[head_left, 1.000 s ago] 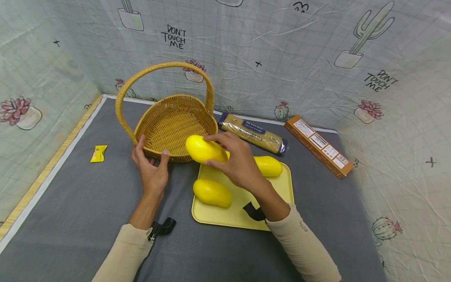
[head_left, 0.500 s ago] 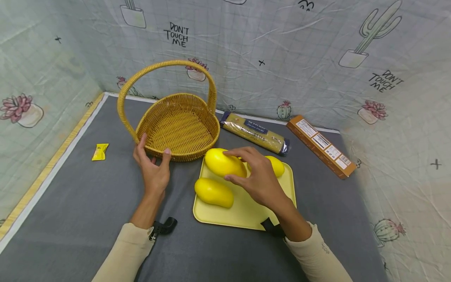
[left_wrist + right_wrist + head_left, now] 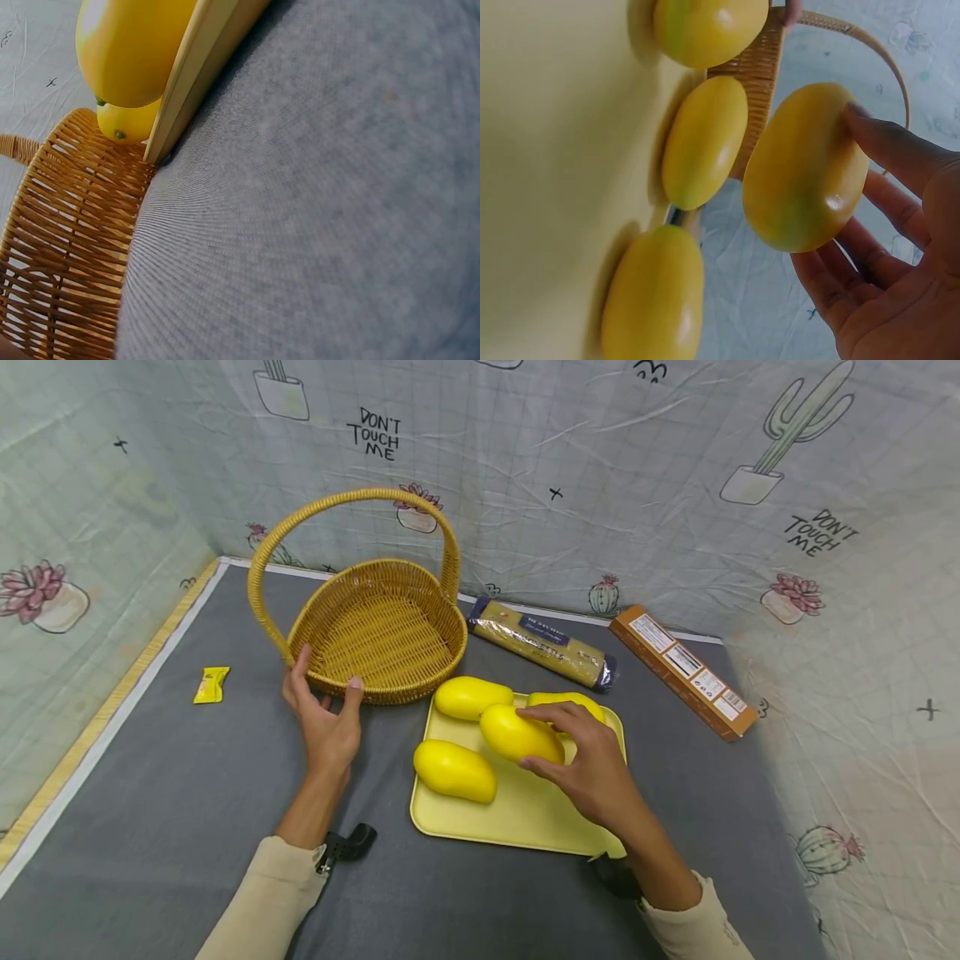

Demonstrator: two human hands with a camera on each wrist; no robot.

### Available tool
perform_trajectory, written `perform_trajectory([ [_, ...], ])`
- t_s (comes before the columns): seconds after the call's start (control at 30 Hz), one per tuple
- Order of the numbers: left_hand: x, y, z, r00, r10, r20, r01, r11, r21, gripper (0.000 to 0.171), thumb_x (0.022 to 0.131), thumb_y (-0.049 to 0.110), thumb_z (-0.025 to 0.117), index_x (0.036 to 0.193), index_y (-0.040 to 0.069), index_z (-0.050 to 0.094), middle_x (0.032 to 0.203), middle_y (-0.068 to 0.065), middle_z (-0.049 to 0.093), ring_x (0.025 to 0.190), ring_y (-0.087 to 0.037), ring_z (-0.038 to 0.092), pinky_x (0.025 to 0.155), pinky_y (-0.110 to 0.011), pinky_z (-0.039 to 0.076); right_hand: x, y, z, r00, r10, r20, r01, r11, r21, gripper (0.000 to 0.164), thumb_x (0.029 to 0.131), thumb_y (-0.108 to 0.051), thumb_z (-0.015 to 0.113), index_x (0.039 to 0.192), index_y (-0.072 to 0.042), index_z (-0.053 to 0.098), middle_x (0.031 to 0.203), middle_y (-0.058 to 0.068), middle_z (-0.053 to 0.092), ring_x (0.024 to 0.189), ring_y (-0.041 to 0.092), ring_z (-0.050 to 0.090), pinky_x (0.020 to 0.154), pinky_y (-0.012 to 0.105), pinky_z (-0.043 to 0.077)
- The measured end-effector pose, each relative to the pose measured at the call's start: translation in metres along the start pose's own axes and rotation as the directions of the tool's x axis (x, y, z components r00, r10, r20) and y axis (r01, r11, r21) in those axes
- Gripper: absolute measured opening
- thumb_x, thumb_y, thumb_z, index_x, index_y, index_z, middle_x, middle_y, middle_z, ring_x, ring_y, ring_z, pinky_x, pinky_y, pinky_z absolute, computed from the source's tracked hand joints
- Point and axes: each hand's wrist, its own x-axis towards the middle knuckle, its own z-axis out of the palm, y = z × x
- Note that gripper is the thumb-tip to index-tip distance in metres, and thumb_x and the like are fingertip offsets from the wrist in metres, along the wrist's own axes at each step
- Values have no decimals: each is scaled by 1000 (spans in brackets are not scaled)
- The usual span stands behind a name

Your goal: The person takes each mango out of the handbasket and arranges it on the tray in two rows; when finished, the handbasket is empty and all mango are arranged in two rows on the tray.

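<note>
My right hand [image 3: 592, 760] pinches a yellow mango [image 3: 521, 733] between thumb and fingers, held over the pale yellow tray [image 3: 480, 827]. In the right wrist view this mango [image 3: 802, 169] is apart from the others. Three more mangoes lie on the tray: one at back left [image 3: 471, 697], one at back right [image 3: 562, 698], partly hidden by the held fruit and hand, and one at front left [image 3: 454, 771]. My left hand [image 3: 326, 727] holds the near left rim of a wicker basket [image 3: 382, 643]; some fingers are hidden beneath it. Nothing lies inside the basket.
Behind the tray lies a pasta packet [image 3: 540, 643]. A long brown box [image 3: 682, 672] rests at the right, near the back edge. A small yellow wrapped sweet [image 3: 212, 685] is on the grey table [image 3: 187, 827] at left. Patterned cloth stands behind.
My right hand has carried its mango from beside the basket rim rightward and nearer to me, over the tray. The back left mango has come into full view. My left hand has stayed on the basket.
</note>
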Motion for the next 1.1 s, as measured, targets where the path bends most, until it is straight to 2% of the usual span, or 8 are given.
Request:
perform_trajectory([
  [0.33,-4,2,1,1000,-1,4,1,1000,20,75,103,10,65,168,16,27,172,-12,8,163,-32,14,127,-61,20,-28,18,-7,997,70,24,-69,997,-31,61,78,-14,95,135,-23,73,136,2,70,130,28,63,107,55,53],
  [0.53,-2,0,3,1000,2,5,-2,1000,3,75,104,12,62,168,21,25,172,-11,8,163,-34,13,127,-64,17,-36,29,-5,996,72,58,-67,995,-72,62,77,-12,95,134,-22,73,134,2,71,130,30,64,109,57,51],
  [0.67,1,-3,3,1000,1,12,-1,1000,15,74,104,11,62,168,18,25,172,-12,8,163,-34,13,126,-63,18,-39,37,0,991,102,83,-93,991,-98,61,79,-14,94,135,-22,73,135,3,70,131,30,63,111,58,50],
  [0.8,7,-16,2,1000,0,8,0,1000,22,76,103,11,66,167,19,27,172,-9,9,163,-31,14,126,-61,20,-40,43,5,987,121,108,-108,987,-118,60,80,-15,94,136,-20,72,136,5,69,131,31,63,111,58,49],
  [0.93,13,-32,0,1000,14,0,-14,999,35,77,102,17,69,167,28,29,172,-3,11,162,-26,16,124,-60,22,-40,46,7,986,121,113,-108,987,-120,60,81,-15,93,137,-19,72,137,5,69,131,31,63,112,59,48],
  [1.1,14,-34,-5,1000,19,16,-21,996,90,78,102,25,70,168,28,27,173,-2,9,162,-23,16,124,-60,24,-41,47,6,988,114,106,-102,988,-112,62,81,-19,94,138,-21,71,139,4,69,133,32,62,113,60,47],
])
